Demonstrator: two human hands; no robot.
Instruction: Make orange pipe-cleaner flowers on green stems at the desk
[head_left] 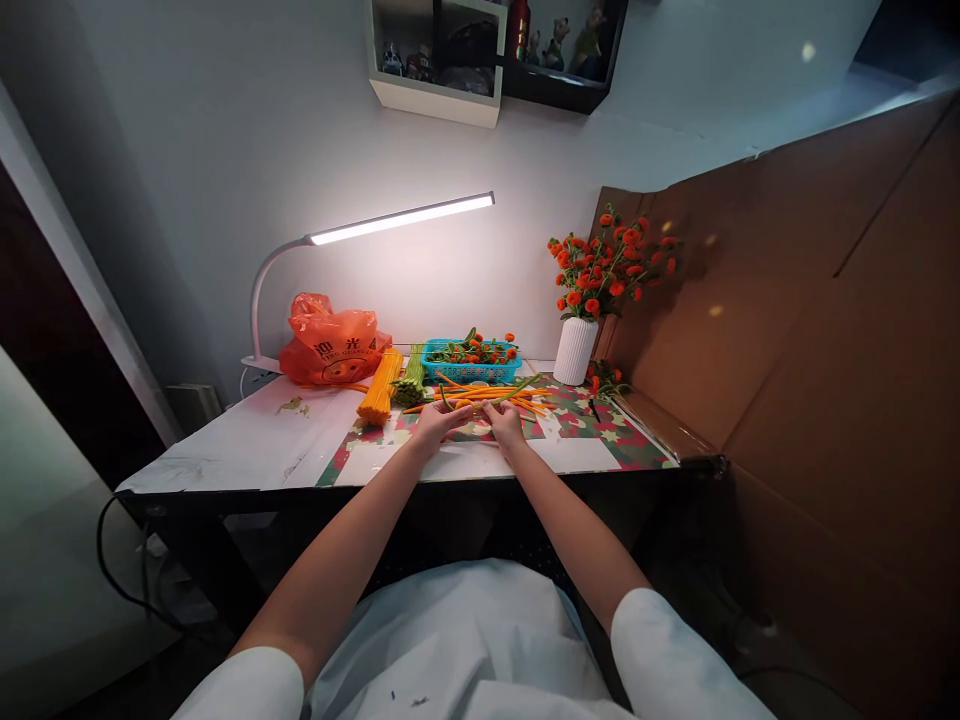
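Note:
My left hand (442, 420) and my right hand (505, 420) meet just above the front of the table, fingers pinched together. Between them they hold a green pipe cleaner (525, 388), whose end sticks out up and right past my right hand. Something orange shows at my left fingertips, too small to make out. Loose orange pipe cleaners (525, 401) lie spread right behind my hands. A thick orange pipe cleaner bundle (381, 388) and a green bundle (410, 378) lie to the left of them.
Behind stands a blue basket (471, 372) of orange flowers with green stems. A white ribbed vase (576, 352) with more orange flowers is at the right, by a cardboard wall (795, 290). At the left are a red plastic bag (330, 340) and a lit desk lamp (405, 217).

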